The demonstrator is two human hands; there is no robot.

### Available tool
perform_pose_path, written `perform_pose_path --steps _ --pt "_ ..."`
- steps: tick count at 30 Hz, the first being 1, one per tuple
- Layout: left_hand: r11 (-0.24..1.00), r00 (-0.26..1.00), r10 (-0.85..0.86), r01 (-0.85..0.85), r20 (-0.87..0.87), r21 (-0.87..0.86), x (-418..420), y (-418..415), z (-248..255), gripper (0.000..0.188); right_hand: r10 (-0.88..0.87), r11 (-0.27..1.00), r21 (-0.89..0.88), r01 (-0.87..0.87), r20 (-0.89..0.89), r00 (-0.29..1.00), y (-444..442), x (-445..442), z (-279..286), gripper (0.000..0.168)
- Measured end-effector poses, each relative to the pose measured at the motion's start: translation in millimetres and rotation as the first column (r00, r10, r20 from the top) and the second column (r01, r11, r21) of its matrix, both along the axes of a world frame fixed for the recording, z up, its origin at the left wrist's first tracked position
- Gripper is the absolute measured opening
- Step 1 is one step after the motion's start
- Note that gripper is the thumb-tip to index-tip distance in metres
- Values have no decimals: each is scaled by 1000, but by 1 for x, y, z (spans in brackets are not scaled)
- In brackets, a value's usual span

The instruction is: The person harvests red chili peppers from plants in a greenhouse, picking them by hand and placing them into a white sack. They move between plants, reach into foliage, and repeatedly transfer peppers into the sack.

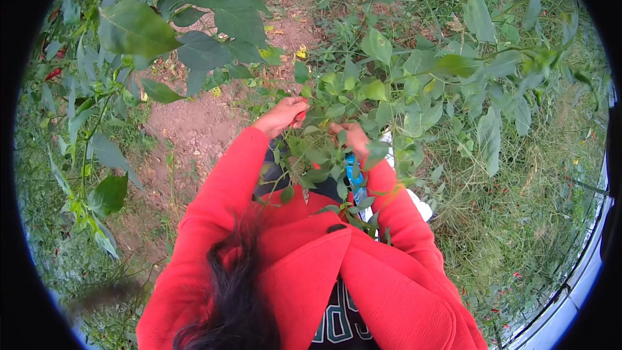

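My left hand, in a red sleeve, is closed on a red chili pepper at the left side of a leafy pepper plant. My right hand is among the leaves of the same pepper plant, a little lower and to the right. Leaves hide part of its fingers, and whether it holds anything does not show. Another red chili pepper hangs among the leaves below and between my hands.
A blue and white bag lies partly hidden beside my right forearm. Large pepper leaves reach in close at the upper left, with a red chili beyond. Bare soil runs at the left, grass at the right.
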State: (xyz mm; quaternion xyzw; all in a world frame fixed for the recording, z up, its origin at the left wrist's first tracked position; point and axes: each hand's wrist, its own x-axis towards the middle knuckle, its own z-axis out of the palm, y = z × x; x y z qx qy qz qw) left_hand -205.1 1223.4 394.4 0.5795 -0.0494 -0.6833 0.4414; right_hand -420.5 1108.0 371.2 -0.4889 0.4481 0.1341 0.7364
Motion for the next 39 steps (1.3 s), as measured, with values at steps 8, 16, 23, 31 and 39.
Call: perform_pose_path --steps 8,16,23,31,39 --pt "993 999 -35 35 8 -110 -3 40 66 20 373 879 -324 -351 5 928 -1 8 26 40" --pt "842 618 -363 538 697 -39 -16 82 77 39 698 377 -733 -566 -177 694 22 33 82 57" --pt "784 435 -174 604 883 -143 -41 53 77 40 665 503 -714 -487 -40 745 25 40 58 29" --pt "974 960 209 -186 189 -133 -53 42 42 16 714 434 -720 -542 -92 694 18 27 45 24" --pt "889 890 454 -455 -45 -49 -55 59 -62 19 697 509 -651 -563 -73 713 20 19 67 16"
